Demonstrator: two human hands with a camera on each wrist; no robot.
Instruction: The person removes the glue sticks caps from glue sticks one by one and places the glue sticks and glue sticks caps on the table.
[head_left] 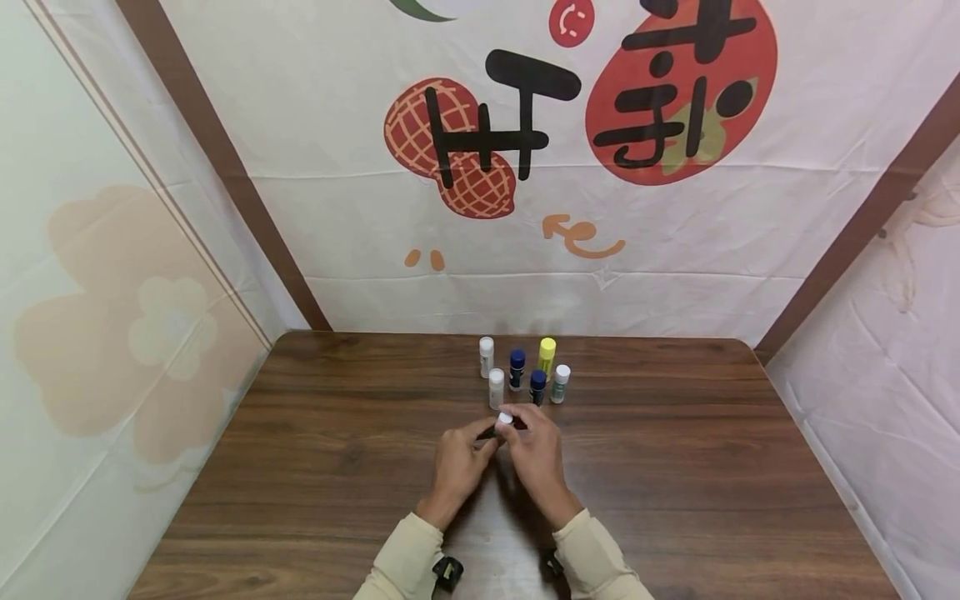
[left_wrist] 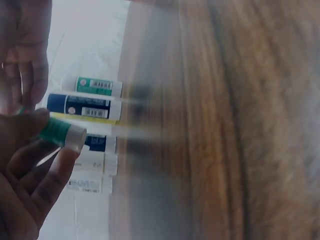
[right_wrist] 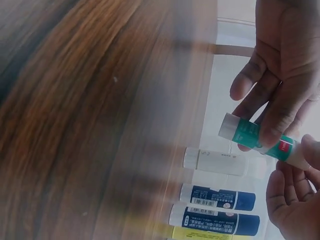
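Over the table, both hands hold a green-and-white glue stick (right_wrist: 245,131) at a tilt. My left hand (head_left: 456,467) pinches its green body between thumb and fingers. The fingers of my right hand (head_left: 538,450) are at the white cap (head_left: 506,418), pinching that upper end. In the left wrist view the left hand (left_wrist: 30,185) shows low down, the bottom of the glue stick (left_wrist: 62,134) jutting past its fingers. In the right wrist view the right hand (right_wrist: 295,195) partly hides the cap.
Just beyond the hands several glue sticks stand upright: two white ones, such as the white glue stick (head_left: 487,357), two navy ones, such as the navy glue stick (head_left: 517,369), a yellow glue stick (head_left: 547,354) and a green-labelled glue stick (head_left: 560,384). A printed cloth (head_left: 360,300) hangs behind the wooden table (head_left: 337,467).
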